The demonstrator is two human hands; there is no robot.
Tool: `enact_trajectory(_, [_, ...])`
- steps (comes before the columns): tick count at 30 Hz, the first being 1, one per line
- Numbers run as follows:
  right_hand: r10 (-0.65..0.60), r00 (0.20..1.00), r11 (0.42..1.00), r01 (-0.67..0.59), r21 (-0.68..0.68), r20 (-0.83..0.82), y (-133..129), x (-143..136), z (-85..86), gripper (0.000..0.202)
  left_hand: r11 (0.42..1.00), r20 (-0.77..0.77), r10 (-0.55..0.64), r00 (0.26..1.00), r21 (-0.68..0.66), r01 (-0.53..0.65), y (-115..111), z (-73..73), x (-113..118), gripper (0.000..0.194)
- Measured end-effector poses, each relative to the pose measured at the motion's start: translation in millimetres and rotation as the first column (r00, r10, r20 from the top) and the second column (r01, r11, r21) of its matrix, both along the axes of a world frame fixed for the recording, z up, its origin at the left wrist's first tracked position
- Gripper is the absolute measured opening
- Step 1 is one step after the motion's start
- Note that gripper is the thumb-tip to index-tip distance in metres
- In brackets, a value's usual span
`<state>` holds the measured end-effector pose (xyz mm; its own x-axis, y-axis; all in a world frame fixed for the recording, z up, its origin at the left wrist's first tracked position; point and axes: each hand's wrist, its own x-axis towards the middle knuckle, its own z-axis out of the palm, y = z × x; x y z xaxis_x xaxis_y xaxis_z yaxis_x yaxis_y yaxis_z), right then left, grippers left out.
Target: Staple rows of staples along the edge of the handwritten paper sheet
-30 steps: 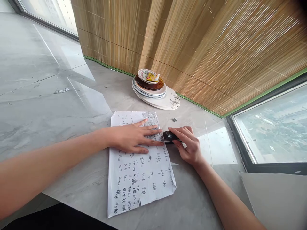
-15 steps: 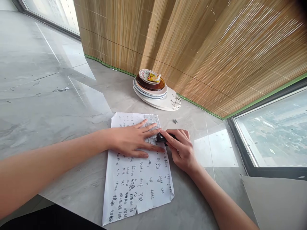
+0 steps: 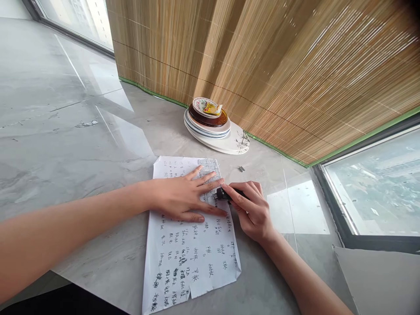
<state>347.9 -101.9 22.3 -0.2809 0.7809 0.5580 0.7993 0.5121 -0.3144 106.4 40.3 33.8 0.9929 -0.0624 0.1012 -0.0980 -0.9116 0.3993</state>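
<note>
A white sheet of paper with handwriting lies on the grey marble surface, its lower edge torn. Dense rows of short thin marks, looking like staples, fill its upper right part. Spread flat across the sheet, my left hand presses it down, fingers pointing right. My right hand is closed around a small black stapler at the paper's right edge. Its front end reaches over the sheet, between the fingertips of my left hand. My fingers hide most of the stapler's body.
Two small grey strips lie beyond my right hand. Farther back, stacked plates carry a yellow packet. A bamboo blind hangs behind them. A window and a white panel are at right.
The whole view has shifted slightly. My right hand and the stapler have moved a little right and toward me. My left hand stays flat on the paper.
</note>
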Motion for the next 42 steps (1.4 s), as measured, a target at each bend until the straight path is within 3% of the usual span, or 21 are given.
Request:
enact_trajectory(18, [0.053, 0.997, 0.999, -0.053, -0.013, 0.046, -0.7, -1.3, 0.5, 0.068, 0.998, -0.049, -0.008, 0.999, -0.068, 0.005, -4.3, 8.1, -0.8, 0.052])
enact_trajectory(32, [0.031, 0.991, 0.999, -0.033, 0.014, 0.128, -0.6, -7.2, 4.4, 0.067, 1.0, -0.06, -0.022, 0.998, -0.018, 0.021, -4.4, 4.9, -0.7, 0.054])
enact_trajectory(42, [0.023, 0.985, 1.0, -0.026, 0.012, 0.173, -0.6, -8.8, 5.8, 0.067, 0.998, -0.008, -0.019, 1.0, -0.061, 0.018, -4.0, 0.2, -2.5, 0.051])
